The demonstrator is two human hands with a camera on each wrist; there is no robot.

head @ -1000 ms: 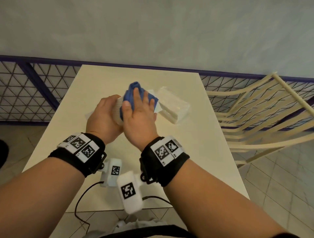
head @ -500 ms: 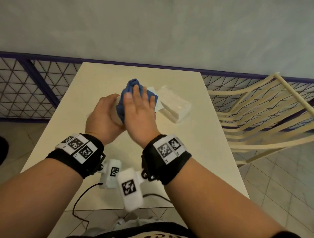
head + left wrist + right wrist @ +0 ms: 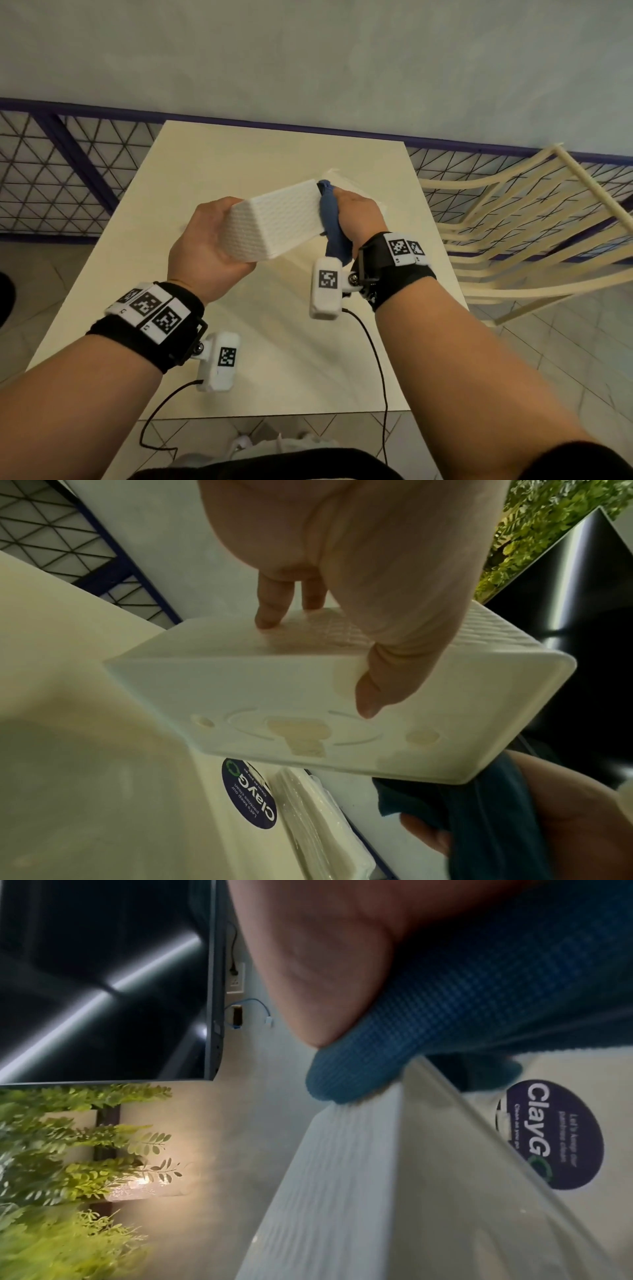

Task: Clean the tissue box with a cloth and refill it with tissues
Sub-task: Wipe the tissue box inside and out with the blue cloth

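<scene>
Clearly the left hand [image 3: 209, 246] has the tissue box [image 3: 277, 222] lifted clear of the table [image 3: 239, 161]: the wrist view shows the thumb curled over one flat face and the fingers [image 3: 270, 607] pressing the ribbed side next to it, so the box is clamped at one end. The right hand [image 3: 356, 219] is closed round a bunched blue cloth [image 3: 334, 229] and presses it against the box's far end, with the thumb bearing on the fabric where it meets the corner.

Judging by how easily one hand carries it from the end, the box is probably light. It looks like rigid moulded plastic, with walls that hold their shape under the grip. The ribbed, woven-looking sides should give good purchase. The flat face with moulded slots and recesses looks smoother and likelier to slip, so a hold across the textured sides seems the safer one while the cloth pushes against it. The cloth is soft and crumples to fit edges, which suits it for working into the ribbing.

Beyond the hands, a wrapped stack of tissues [image 3: 322, 823] lies on the table beside a round dark sticker [image 3: 248, 794]. The stack looks soft and compressible, best lifted whole from both long sides. A slatted chair [image 3: 513, 233] stands to the right of the table.
</scene>
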